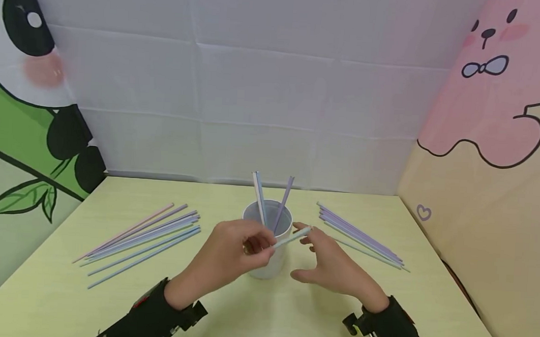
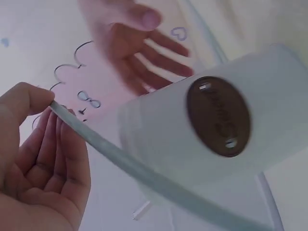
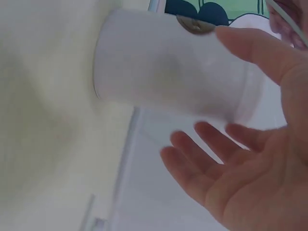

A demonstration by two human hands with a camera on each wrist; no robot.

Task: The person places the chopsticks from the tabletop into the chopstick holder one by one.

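Observation:
A white cup [image 1: 268, 239] stands mid-table with a pale blue straw [image 1: 259, 196] and a purple straw [image 1: 284, 197] leaning in it. My left hand [image 1: 238, 253] pinches a pale straw [image 1: 291, 237] in front of the cup, its far end pointing right. In the left wrist view that straw [image 2: 139, 171] crosses the cup [image 2: 231, 139] from my thumb. My right hand [image 1: 334, 263] hovers open just right of the cup, its fingertips near the straw's end, holding nothing. The right wrist view shows its spread fingers [image 3: 207, 163] beside the cup [image 3: 168, 72].
Several pastel straws [image 1: 142, 238] lie fanned on the yellow-green table [image 1: 262, 310] to the left. Another bundle of purple and pale straws [image 1: 362, 237] lies to the right. Printed cloth walls enclose the table on three sides.

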